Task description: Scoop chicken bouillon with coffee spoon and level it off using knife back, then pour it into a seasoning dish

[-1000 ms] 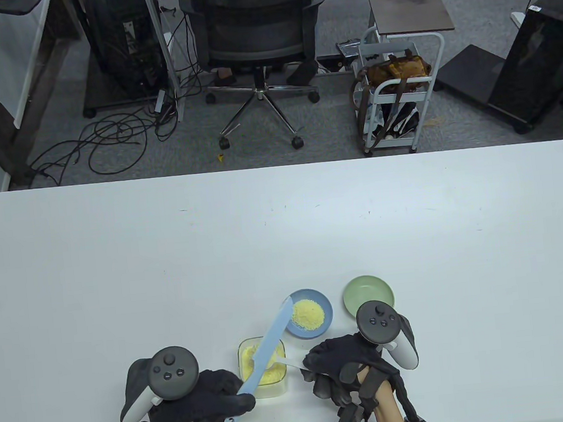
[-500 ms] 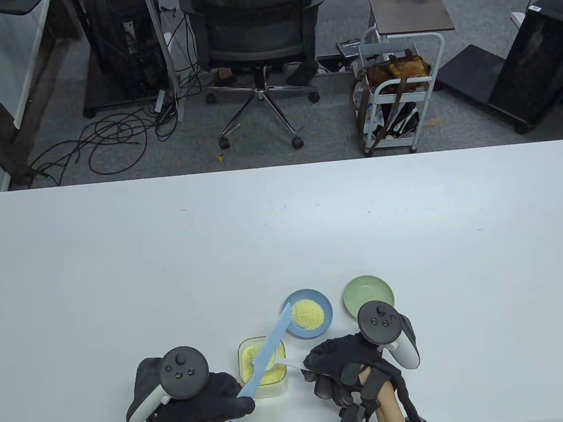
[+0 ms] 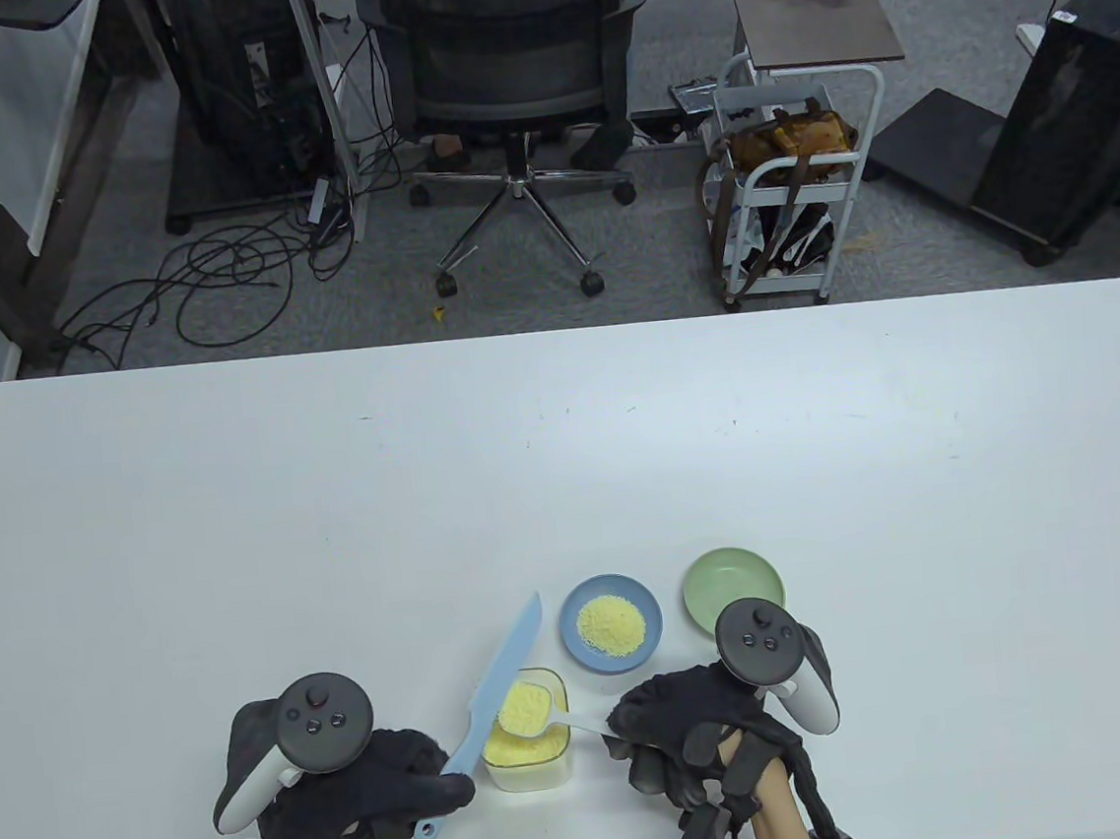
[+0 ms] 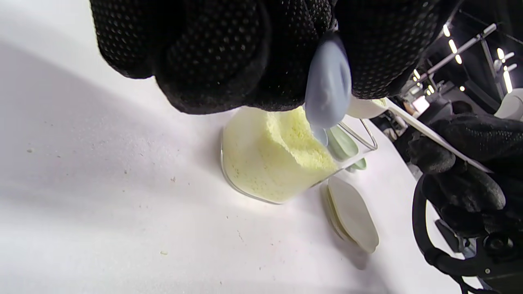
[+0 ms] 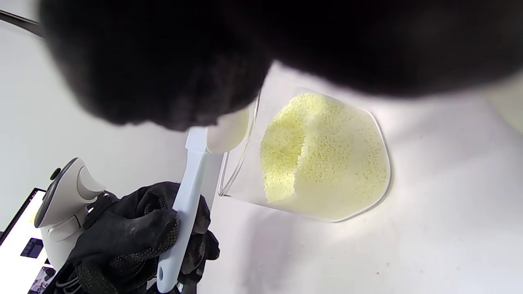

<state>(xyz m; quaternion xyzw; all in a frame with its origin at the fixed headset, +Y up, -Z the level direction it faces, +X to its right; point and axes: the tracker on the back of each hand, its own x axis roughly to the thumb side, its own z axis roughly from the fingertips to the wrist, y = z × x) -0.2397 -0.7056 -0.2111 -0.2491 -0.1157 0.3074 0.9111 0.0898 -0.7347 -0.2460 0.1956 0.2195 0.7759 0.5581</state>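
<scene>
table view: high, looking down | wrist views: close, tilted | shared: bouillon container point(image 3: 523, 735)

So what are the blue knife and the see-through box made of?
The knife looks like plastic: pale blue all over, matte, with no metal shine. The box holding the yellow powder looks like clear plastic or glass; you can see straight through its thin, glossy walls, but the pictures can't settle which.

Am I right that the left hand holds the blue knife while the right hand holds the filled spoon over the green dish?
Not quite: the table view shows the spoon over the clear container, not the green dish. The left hand holds the knife; the right hand holds the spoon.
</scene>
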